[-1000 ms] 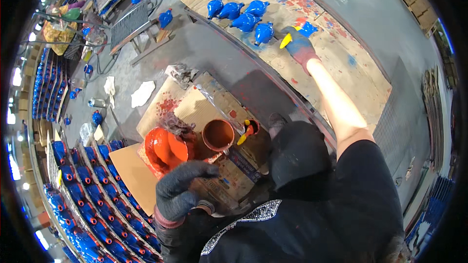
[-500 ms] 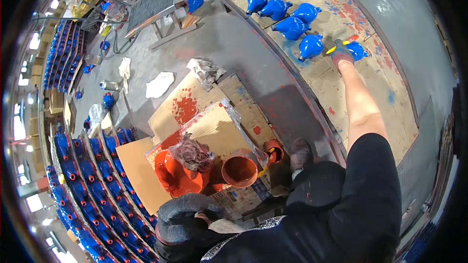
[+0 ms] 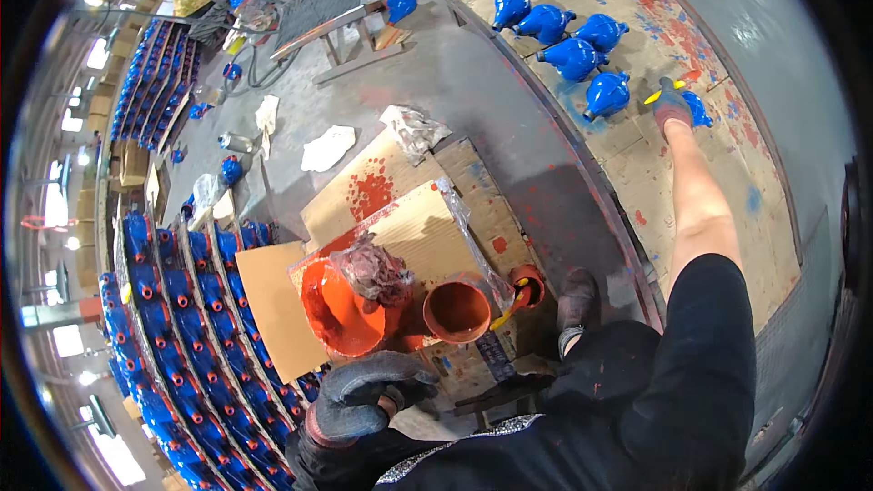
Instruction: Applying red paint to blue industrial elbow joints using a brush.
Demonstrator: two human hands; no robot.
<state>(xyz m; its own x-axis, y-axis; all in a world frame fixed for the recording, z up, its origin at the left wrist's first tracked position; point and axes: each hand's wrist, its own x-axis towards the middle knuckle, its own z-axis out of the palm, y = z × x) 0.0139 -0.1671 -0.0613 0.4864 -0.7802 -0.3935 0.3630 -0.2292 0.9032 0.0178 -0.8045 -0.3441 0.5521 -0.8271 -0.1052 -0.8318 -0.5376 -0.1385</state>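
Observation:
My right hand [image 3: 671,104], in a dark glove, is closed around a yellow-handled paintbrush [image 3: 652,98] whose other end is red. It is beside a glossy blue rounded casting [image 3: 699,110] on the cardboard, which it partly hides; whether the brush touches the casting I cannot tell. Several more blue castings [image 3: 571,58] lie just left of it. My left hand [image 3: 368,393], in a grey glove, is held close to my body with its fingers curled; what is inside them, if anything, is hidden. In front of it stands a basin of red paint [image 3: 338,309] with a stained crumpled rag [image 3: 373,271] on its rim.
Right of the basin are a red-brown paint bucket [image 3: 456,312] and a small red pot [image 3: 527,285] with something yellow in it. Racks of blue castings [image 3: 195,309] fill the left. A low metal stand [image 3: 329,36], white rags [image 3: 328,148] and hoses lie on the floor beyond.
The whole view has shifted, so things appear farther right. My right hand stays with the brush at the same casting and covers more of it. My left hand remains curled near my body.

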